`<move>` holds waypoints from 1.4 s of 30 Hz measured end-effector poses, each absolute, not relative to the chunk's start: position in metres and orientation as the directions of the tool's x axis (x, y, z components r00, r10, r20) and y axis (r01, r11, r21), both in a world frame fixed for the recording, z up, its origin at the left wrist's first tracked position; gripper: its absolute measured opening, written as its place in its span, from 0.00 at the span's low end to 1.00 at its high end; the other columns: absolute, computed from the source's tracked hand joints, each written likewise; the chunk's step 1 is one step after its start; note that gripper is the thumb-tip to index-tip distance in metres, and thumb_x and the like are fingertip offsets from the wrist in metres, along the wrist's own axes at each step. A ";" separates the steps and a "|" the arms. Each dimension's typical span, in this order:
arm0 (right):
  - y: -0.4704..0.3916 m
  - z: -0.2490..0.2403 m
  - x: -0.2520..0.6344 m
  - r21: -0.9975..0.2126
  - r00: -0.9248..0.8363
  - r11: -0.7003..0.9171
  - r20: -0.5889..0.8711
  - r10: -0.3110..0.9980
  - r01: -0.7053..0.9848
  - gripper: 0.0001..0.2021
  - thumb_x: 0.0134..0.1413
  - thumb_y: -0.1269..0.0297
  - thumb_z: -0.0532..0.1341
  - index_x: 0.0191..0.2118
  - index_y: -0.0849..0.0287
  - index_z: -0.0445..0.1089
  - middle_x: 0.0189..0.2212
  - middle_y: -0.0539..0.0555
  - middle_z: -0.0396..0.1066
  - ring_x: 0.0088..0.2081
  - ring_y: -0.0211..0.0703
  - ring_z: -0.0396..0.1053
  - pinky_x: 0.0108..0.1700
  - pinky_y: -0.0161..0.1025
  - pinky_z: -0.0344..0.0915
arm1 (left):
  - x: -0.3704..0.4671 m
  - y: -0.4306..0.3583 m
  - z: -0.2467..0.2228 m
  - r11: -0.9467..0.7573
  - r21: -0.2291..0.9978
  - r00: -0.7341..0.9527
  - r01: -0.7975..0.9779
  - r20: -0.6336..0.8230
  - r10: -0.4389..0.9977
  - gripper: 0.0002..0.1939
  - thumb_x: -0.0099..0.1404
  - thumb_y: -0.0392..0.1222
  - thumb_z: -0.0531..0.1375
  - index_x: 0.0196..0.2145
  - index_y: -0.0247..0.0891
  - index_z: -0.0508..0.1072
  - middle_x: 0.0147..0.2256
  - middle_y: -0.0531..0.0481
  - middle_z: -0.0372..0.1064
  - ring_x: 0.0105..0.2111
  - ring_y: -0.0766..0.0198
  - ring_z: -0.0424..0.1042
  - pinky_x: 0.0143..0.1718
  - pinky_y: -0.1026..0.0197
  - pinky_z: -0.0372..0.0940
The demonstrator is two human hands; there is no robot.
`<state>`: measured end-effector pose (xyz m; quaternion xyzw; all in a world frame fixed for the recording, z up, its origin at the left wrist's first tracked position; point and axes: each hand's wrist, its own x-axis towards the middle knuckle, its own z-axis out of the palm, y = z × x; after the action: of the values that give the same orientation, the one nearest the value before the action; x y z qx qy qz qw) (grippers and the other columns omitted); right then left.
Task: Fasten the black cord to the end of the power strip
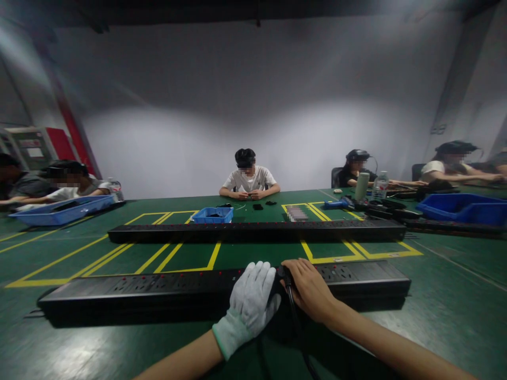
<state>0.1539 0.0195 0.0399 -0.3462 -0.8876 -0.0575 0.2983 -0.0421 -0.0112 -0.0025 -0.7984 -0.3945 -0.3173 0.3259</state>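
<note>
A long black power strip [158,285] with a row of sockets and small red parts lies across the near side of the green table. My left hand [251,295], in a white glove with a green cuff, holds its middle, fingers over the top and thumb at the front. Just to the right, my bare right hand [311,287] is closed around a black plug [282,272] at the strip's top. The plug's cable [293,311] runs down toward me. Whether its pins are in a socket is hidden.
A second power strip [257,232] lies parallel behind. Beyond it are a small blue tray [214,215] and a seated person [249,179]. On the right are a blue bin [463,207], bottles [381,184] and a blue tool [336,204]; another blue bin [63,211] stands left. Yellow tape marks the table.
</note>
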 end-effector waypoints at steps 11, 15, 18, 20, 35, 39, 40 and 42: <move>0.029 0.061 0.148 -0.036 -0.638 0.748 0.495 0.590 0.663 0.06 0.56 0.64 0.59 0.38 0.58 0.65 0.37 0.56 0.70 0.41 0.49 0.66 0.54 0.50 0.52 | -0.041 -0.013 0.000 -0.477 -0.280 0.490 0.833 0.773 0.403 0.27 0.64 0.40 0.55 0.59 0.29 0.60 0.54 0.36 0.65 0.56 0.47 0.62 0.54 0.44 0.63; 0.030 0.063 0.150 -0.002 -0.665 0.766 0.494 0.560 0.643 0.05 0.55 0.64 0.58 0.37 0.58 0.65 0.36 0.56 0.70 0.40 0.48 0.66 0.52 0.49 0.54 | -0.040 -0.014 0.003 -0.482 -0.304 0.500 0.822 0.790 0.355 0.27 0.63 0.40 0.56 0.59 0.28 0.60 0.53 0.35 0.65 0.56 0.46 0.61 0.54 0.42 0.62; 0.033 0.061 0.164 0.002 -0.656 0.769 0.523 0.543 0.639 0.05 0.55 0.64 0.59 0.36 0.58 0.65 0.35 0.56 0.70 0.39 0.48 0.66 0.52 0.49 0.55 | -0.039 -0.016 0.006 -0.490 -0.301 0.517 0.818 0.757 0.400 0.26 0.64 0.39 0.55 0.59 0.31 0.60 0.55 0.37 0.63 0.57 0.47 0.60 0.56 0.43 0.61; 0.035 0.059 0.180 -0.004 -0.632 0.761 0.554 0.542 0.649 0.05 0.55 0.63 0.58 0.36 0.57 0.65 0.35 0.56 0.70 0.39 0.48 0.66 0.51 0.50 0.56 | -0.039 -0.017 0.009 -0.494 -0.312 0.542 0.812 0.719 0.435 0.26 0.64 0.40 0.54 0.59 0.31 0.61 0.55 0.38 0.63 0.58 0.48 0.59 0.56 0.43 0.60; 0.025 0.027 0.259 -0.126 -0.396 0.642 0.693 0.603 0.756 0.09 0.61 0.64 0.55 0.47 0.55 0.63 0.42 0.56 0.72 0.44 0.51 0.69 0.47 0.48 0.65 | -0.030 -0.010 0.007 -0.562 -0.357 0.632 0.746 0.644 0.430 0.26 0.67 0.44 0.51 0.60 0.31 0.59 0.57 0.39 0.61 0.58 0.49 0.58 0.59 0.44 0.55; 0.023 0.025 0.257 -0.158 -0.377 0.643 0.696 0.611 0.750 0.10 0.61 0.66 0.54 0.48 0.56 0.62 0.43 0.57 0.71 0.45 0.50 0.69 0.47 0.48 0.67 | 0.003 -0.003 0.008 -0.574 -0.311 0.611 0.758 0.646 0.458 0.28 0.67 0.51 0.51 0.59 0.30 0.60 0.56 0.36 0.61 0.57 0.46 0.59 0.57 0.43 0.56; 0.023 0.025 0.257 -0.158 -0.376 0.643 0.697 0.610 0.749 0.11 0.60 0.66 0.54 0.48 0.56 0.62 0.43 0.57 0.71 0.45 0.50 0.69 0.47 0.49 0.67 | 0.012 0.001 0.010 -0.589 -0.286 0.607 0.756 0.644 0.465 0.29 0.67 0.53 0.50 0.59 0.31 0.60 0.56 0.36 0.62 0.57 0.47 0.60 0.57 0.44 0.56; 0.022 0.024 0.258 -0.154 -0.380 0.645 0.697 0.607 0.748 0.12 0.60 0.67 0.54 0.49 0.56 0.62 0.43 0.58 0.71 0.45 0.51 0.69 0.48 0.50 0.67 | 0.031 0.014 0.017 -0.637 -0.222 0.611 0.738 0.620 0.492 0.31 0.67 0.58 0.49 0.58 0.32 0.61 0.54 0.36 0.63 0.55 0.48 0.62 0.55 0.46 0.59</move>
<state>0.2575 0.0222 0.0239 -0.4105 -0.8255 -0.0935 0.3760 0.0308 0.0135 0.0168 -0.8661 -0.3553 -0.2613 0.2353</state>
